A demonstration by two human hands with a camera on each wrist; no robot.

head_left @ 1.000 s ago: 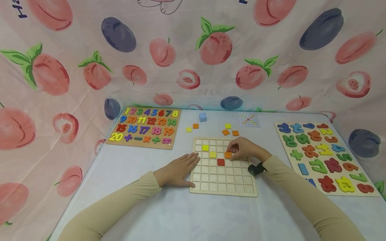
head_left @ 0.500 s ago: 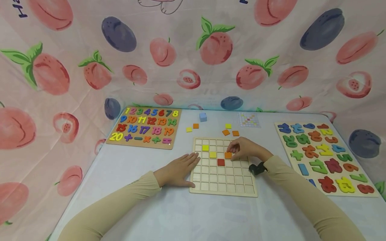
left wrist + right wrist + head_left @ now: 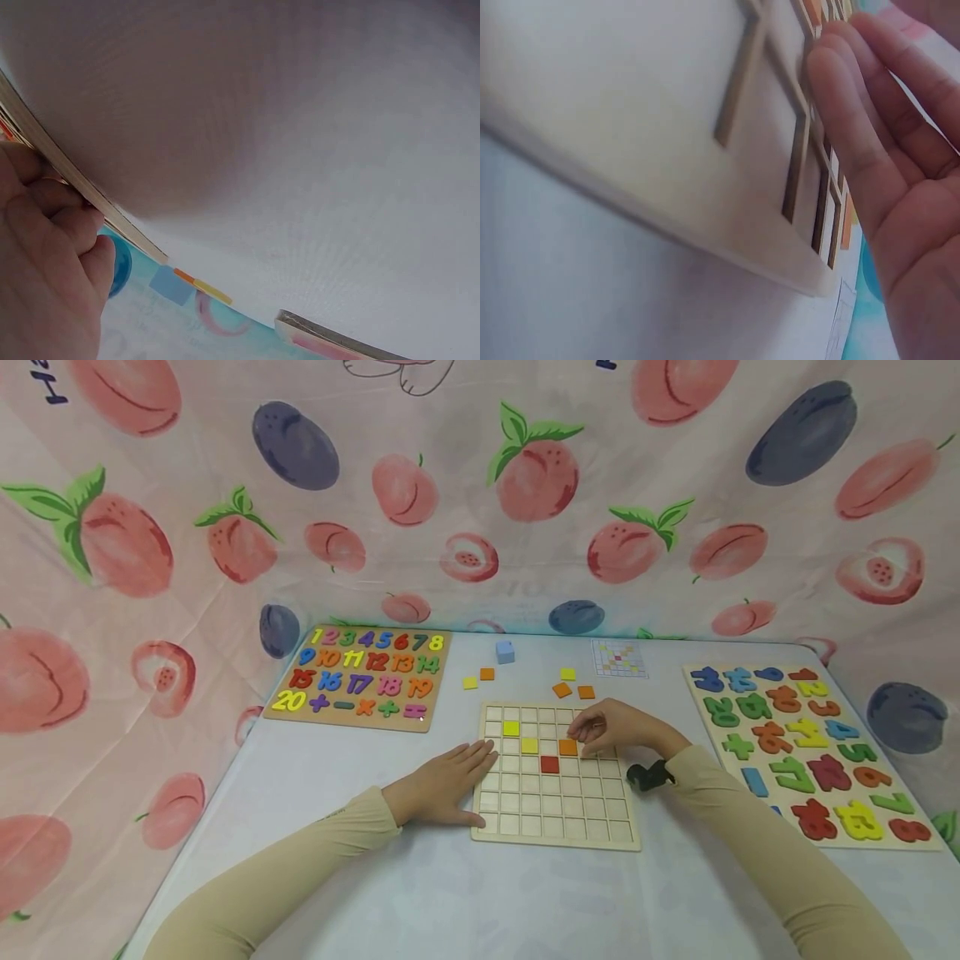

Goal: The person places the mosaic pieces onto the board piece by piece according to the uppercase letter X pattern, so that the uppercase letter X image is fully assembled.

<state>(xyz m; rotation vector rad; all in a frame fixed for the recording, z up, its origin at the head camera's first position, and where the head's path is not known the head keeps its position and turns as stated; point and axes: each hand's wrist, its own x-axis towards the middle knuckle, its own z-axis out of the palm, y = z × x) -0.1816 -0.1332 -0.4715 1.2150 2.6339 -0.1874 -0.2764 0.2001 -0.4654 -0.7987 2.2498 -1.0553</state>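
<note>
A wooden grid board (image 3: 555, 833) lies on the table, with two yellow tiles, one red tile (image 3: 550, 764) and one orange tile (image 3: 568, 747) set in its cells. My left hand (image 3: 442, 783) is spread flat, its fingers resting on the board's left edge; in the left wrist view the fingers (image 3: 79, 221) lie along that edge. Over the upper right cells hovers my right hand (image 3: 618, 727), fingertips just right of the orange tile. Nothing shows between its loosely bent fingers (image 3: 847, 105) in the right wrist view.
Beyond the board lie loose yellow and orange tiles (image 3: 586, 692), a blue cube (image 3: 506, 652) and a paper grid pattern (image 3: 619, 658). A number puzzle board (image 3: 352, 681) stands at the back left, another number board (image 3: 813, 752) at the right. A patterned cloth hangs behind.
My right hand has moved slightly right, off the orange tile, which stays in its cell. The left hand has not moved.
</note>
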